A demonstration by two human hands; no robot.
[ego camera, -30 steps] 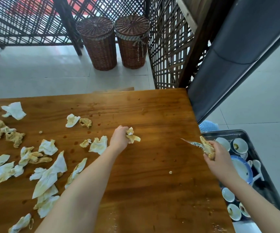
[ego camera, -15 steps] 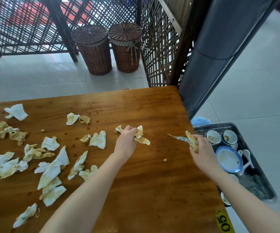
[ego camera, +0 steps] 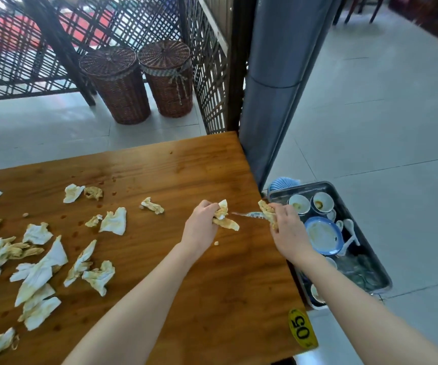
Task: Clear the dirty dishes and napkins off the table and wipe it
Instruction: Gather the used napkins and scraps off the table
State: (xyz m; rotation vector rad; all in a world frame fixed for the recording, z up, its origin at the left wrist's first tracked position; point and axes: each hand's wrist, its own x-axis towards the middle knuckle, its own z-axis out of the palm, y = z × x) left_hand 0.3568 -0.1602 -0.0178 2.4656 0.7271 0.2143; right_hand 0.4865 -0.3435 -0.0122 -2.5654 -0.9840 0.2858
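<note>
- The fingers of the left hand (ego camera: 199,227) are curled tight round a napkin wad (ego camera: 223,219), white paper blotched yellow-brown. Half a second ago this hand was farther from the tray (ego camera: 365,272). It has since carried the wad toward the tray, so the two hands are now near each other.
- The fingers of the right hand (ego camera: 287,230) pinch a stained napkin scrap (ego camera: 266,210) together with a slim blue-and-white patterned piece (ego camera: 249,214), which pokes out away from the tray. This hand has stayed at the tray-side edge of the surface (ego camera: 212,285), its grip unchanged.
- A small crumpled piece (ego camera: 152,205) that lay against the left hand before now lies alone, on the far side of that hand from the tray.
- A crumb (ego camera: 215,243) sits just beside the left wrist.
- The loose napkins (ego camera: 40,270) are scattered over the wooden surface well away from the tray. They are torn, crumpled and greasy yellow in patches, with dark spots on the wood among them.
- The tray is grey metal and sits lower than the surface, just beside its edge.
- It holds a blue-rimmed plate (ego camera: 323,235) smeared with residue, with two small bowls (ego camera: 299,204) at its far end and white spoons (ego camera: 351,227) beside the plate.
- Another small bowl (ego camera: 316,293) at the tray's near end is partly hidden by the right forearm.
- A yellow tag (ego camera: 302,329) reading "05" is stuck on the surface's corner, nearer the viewer than the tray.
- Two lidded wicker baskets (ego camera: 115,85) stand on the floor well beyond the tray.
</note>
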